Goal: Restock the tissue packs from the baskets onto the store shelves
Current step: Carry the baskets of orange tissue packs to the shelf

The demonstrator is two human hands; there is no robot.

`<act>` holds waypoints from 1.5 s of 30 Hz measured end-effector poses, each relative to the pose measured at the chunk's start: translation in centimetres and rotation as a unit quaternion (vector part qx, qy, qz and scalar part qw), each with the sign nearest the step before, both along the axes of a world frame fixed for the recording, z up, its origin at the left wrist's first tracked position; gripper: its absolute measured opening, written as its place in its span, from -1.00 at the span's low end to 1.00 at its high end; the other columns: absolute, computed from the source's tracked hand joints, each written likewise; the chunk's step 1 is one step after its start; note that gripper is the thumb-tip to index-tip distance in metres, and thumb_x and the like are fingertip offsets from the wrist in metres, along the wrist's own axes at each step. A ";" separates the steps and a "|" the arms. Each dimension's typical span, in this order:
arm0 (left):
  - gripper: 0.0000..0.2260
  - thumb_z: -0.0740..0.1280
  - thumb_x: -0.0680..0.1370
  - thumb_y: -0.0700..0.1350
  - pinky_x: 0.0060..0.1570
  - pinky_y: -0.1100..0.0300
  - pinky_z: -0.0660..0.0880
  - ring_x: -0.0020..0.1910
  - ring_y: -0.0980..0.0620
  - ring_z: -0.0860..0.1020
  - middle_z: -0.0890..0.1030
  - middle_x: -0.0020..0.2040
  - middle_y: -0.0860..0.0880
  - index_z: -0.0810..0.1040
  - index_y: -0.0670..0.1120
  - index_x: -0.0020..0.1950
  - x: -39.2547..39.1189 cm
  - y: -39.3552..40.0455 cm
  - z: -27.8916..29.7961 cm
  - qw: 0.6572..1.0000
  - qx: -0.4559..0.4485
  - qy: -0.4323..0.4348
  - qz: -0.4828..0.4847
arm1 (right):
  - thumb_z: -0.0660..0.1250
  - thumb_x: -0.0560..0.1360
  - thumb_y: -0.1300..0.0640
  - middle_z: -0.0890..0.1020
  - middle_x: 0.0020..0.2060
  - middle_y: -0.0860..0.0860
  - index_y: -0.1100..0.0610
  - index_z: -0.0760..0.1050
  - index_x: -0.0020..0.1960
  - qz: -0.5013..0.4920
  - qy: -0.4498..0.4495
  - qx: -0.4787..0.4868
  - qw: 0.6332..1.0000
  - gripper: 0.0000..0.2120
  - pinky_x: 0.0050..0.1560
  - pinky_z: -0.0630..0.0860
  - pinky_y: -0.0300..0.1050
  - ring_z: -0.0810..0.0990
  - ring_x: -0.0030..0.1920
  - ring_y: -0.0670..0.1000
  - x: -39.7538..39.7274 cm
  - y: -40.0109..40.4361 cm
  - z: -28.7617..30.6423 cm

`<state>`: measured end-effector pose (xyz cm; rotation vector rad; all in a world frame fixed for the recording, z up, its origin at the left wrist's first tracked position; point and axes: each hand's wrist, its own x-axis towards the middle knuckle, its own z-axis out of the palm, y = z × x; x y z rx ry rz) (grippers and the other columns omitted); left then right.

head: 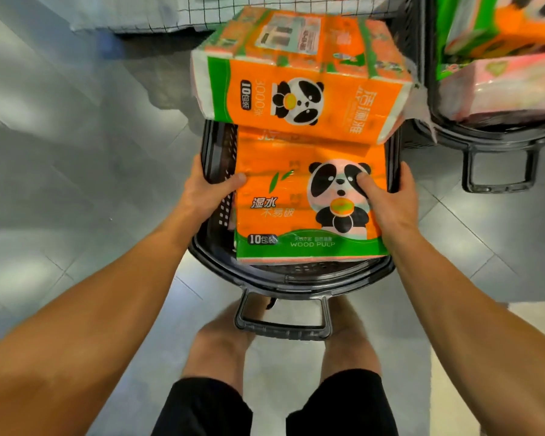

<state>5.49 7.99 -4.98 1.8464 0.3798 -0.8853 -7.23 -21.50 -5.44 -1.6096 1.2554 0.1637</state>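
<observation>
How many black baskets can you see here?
2: one basket on the floor right before the person, and a second basket to its right, partly cut off. More may be out of view.

The floor point(76, 146) is laid with large grey glossy tiles divided by thin pale joints. Soft patches of light reflect off it, brightest at the left. A paler cream strip of flooring point(535, 335) shows at the right edge. At the top stands a black wire grid point(202, 7), with white goods, blurred, behind its mesh.
</observation>
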 end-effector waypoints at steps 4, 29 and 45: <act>0.05 0.57 0.12 0.39 0.29 -0.20 0.45 0.30 -0.04 0.51 0.52 0.33 0.01 0.22 0.11 0.49 -2.3 2.2 3.6 1.000 0.013 0.000 -0.024 | 0.51 0.20 -0.33 0.54 0.33 -0.11 -0.10 0.23 0.54 -0.010 -0.014 -0.010 1.000 -0.01 0.34 0.47 0.09 0.53 0.30 -0.03 -3.2 2.3 4.0; 0.16 0.56 0.07 0.42 0.32 -0.15 0.43 0.30 -0.06 0.51 0.46 0.41 -0.02 0.14 0.08 0.54 -19.0 -3.7 32.1 0.940 -0.054 -0.092 -0.325 | 0.46 0.26 -0.35 0.67 -0.02 -0.14 -0.17 0.49 0.17 -0.284 -0.075 -0.130 0.947 -0.44 0.13 0.58 0.12 0.65 0.03 0.00 -34.4 9.5 34.6; -0.08 0.57 0.19 0.32 0.30 -0.03 0.43 0.27 0.02 0.50 0.51 0.34 0.02 0.28 0.08 0.43 -41.9 -12.7 35.5 0.695 -0.135 -0.062 -0.704 | 0.51 0.34 -0.20 0.67 -0.01 -0.14 -0.08 0.51 0.29 -0.674 -0.038 -0.177 0.716 -0.44 0.16 0.58 0.06 0.64 0.03 -0.04 -59.0 28.8 37.5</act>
